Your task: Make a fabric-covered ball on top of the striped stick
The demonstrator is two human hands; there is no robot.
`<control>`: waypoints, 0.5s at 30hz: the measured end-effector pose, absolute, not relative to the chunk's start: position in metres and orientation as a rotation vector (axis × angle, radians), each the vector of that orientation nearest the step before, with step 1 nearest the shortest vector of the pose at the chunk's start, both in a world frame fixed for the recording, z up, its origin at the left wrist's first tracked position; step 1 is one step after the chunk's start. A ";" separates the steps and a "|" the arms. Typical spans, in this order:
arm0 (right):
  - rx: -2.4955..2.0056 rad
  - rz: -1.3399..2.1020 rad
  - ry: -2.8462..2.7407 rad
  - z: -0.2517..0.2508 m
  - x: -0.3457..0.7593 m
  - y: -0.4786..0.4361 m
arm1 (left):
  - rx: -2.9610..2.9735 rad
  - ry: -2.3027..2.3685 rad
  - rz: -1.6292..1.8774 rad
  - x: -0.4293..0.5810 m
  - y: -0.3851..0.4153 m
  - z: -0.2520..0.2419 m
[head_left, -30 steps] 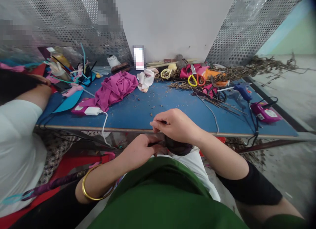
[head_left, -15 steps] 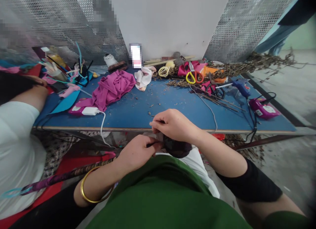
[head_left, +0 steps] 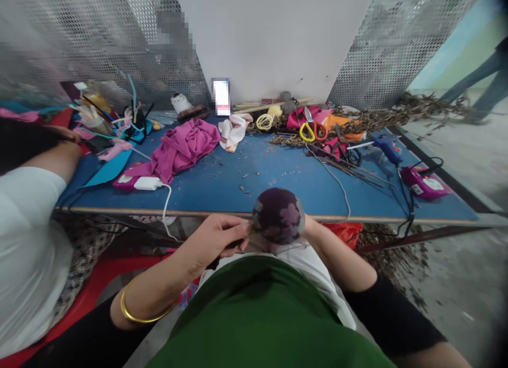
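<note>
A round, cloth-covered ball [head_left: 278,215], dark purple with greyish floral patches, is in front of my lap at the table's front edge. My right hand [head_left: 311,225] is behind its right side, mostly hidden by it, and appears to hold it. To the left of the ball is my left hand [head_left: 226,233], closed, with thumb and fingers pressed together and the fingertips close to the ball's side. What the left fingers pinch is too small to make out. Something dark shows below that hand.
The blue table [head_left: 206,190] holds a crumpled magenta cloth [head_left: 184,145], scissors [head_left: 309,131], dried stems [head_left: 369,114], a blue glue gun [head_left: 389,147], purple power blocks [head_left: 425,181] and a phone [head_left: 221,96]. A person in a white shirt [head_left: 27,235] sits at the left.
The ball has turned and risen, so its patterned top now shows. My right hand has moved from above it to behind it. The wrapped rod under my left arm is out of sight.
</note>
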State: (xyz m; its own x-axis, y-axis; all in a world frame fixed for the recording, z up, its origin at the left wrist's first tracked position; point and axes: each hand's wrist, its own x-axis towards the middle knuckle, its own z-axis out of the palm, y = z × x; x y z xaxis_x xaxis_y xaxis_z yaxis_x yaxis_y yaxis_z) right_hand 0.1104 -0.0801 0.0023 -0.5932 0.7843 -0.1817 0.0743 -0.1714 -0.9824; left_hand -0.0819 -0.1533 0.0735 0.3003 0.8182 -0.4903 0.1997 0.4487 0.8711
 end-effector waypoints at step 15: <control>-0.366 1.286 -1.359 0.015 0.098 -0.165 | 0.794 1.187 0.668 -0.078 -0.152 0.061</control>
